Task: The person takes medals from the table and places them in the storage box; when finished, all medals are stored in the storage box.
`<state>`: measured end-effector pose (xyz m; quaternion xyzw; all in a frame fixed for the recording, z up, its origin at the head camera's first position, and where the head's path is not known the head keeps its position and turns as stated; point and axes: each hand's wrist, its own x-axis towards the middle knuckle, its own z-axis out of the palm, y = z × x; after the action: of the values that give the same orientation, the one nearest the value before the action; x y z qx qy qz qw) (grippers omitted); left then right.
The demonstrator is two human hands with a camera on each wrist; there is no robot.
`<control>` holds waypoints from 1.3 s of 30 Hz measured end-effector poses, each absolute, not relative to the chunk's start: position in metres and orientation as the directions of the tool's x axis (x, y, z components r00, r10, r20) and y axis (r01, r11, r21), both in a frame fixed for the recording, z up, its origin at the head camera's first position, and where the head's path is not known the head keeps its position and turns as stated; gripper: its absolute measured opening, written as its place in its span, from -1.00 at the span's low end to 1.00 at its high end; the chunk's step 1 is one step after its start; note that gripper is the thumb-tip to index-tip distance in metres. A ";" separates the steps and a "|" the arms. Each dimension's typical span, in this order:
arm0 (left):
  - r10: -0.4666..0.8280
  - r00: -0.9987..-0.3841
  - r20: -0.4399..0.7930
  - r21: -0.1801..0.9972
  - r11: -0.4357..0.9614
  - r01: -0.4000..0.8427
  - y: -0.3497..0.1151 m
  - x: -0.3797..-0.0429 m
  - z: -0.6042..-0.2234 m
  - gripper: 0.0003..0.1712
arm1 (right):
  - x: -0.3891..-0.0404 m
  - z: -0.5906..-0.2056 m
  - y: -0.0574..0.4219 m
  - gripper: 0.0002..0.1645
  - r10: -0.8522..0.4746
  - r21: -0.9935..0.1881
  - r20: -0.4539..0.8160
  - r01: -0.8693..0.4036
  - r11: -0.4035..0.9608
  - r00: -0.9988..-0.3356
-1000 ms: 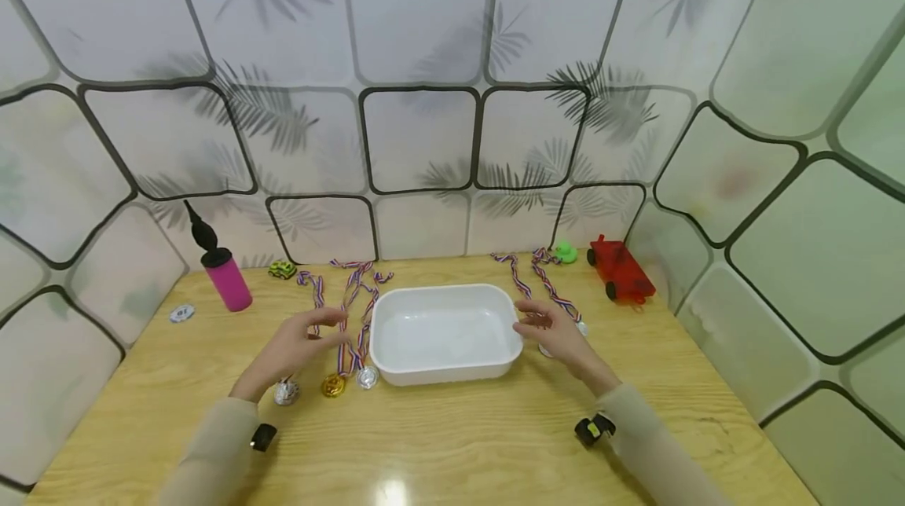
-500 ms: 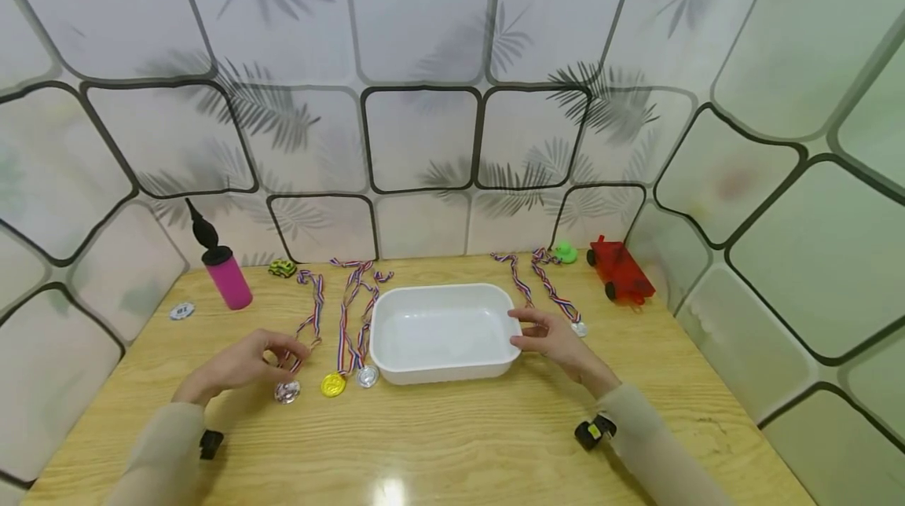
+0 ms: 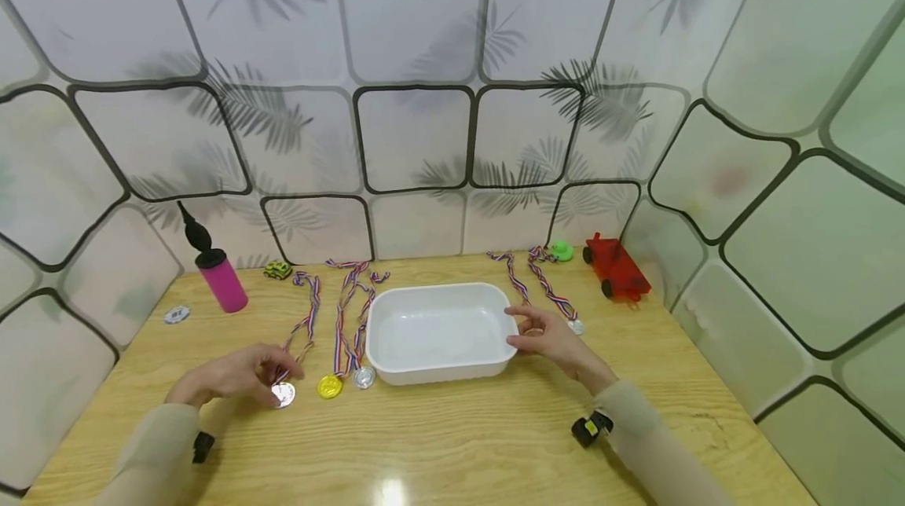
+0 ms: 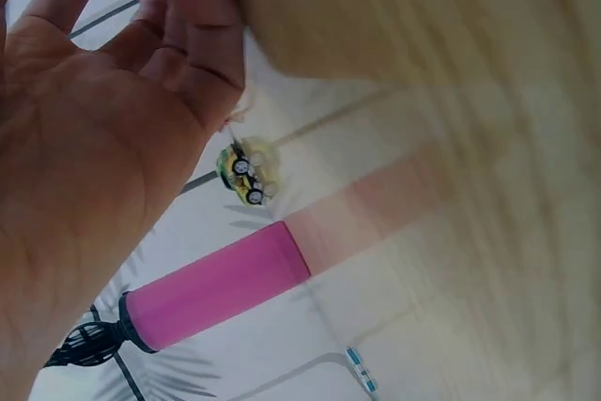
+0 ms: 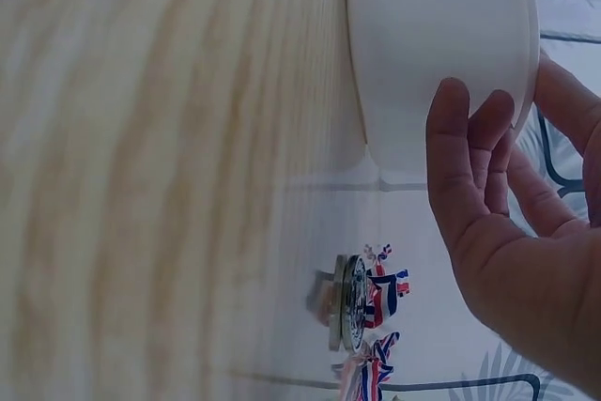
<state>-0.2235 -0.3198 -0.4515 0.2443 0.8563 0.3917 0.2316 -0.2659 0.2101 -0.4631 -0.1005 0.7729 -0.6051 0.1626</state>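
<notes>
Head view, left hand (image 3: 236, 372): curved at silver medal (image 3: 285, 394); can't tell whether pinching
Right hand (image 3: 557, 342): grips white tray (image 3: 438, 374)
Gold medal (image 3: 329, 386): just right of left hand

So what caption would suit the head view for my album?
Left grip by a silver medal, right grip at a white tray, more ribboned medals on the table.

Basin (image 3: 444, 372) on table (image 3: 452, 443), three medals (image 3: 329, 386) left of it, another medal (image 3: 576, 327) right. Far left: balloon pump (image 3: 225, 284), toy car (image 3: 278, 269) to its right, disc (image 3: 177, 314) to its left. Far right: rubber duck (image 3: 562, 251), toy cart (image 3: 617, 266) just right of it.
</notes>
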 end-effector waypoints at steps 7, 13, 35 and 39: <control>0.609 -0.758 -0.234 0.755 0.605 0.253 -0.313 -0.229 -0.451 -0.65 | -0.266 -0.454 0.209 -0.25 -0.348 -0.971 -0.145 0.066 0.229 -0.926; 0.574 -0.771 -0.274 0.729 0.648 0.223 -0.305 -0.230 -0.446 -0.71 | -0.269 -0.449 0.208 -0.26 -0.342 -0.970 -0.160 0.083 0.231 -0.926; 0.627 -0.761 -0.169 0.778 0.559 0.287 -0.311 -0.233 -0.453 -0.87 | -0.270 -0.456 0.205 -0.28 -0.364 -0.964 -0.175 0.085 0.252 -0.915; 0.612 -0.774 -0.163 0.794 0.547 0.265 -0.312 -0.236 -0.452 -0.88 | -0.270 -0.458 0.205 -0.27 -0.373 -0.966 -0.179 0.091 0.242 -0.910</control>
<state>-0.2364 -0.3123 -0.4516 0.2573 0.8524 0.4006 0.2163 -0.2704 0.2047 -0.4579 -0.0923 0.7648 -0.6085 0.1906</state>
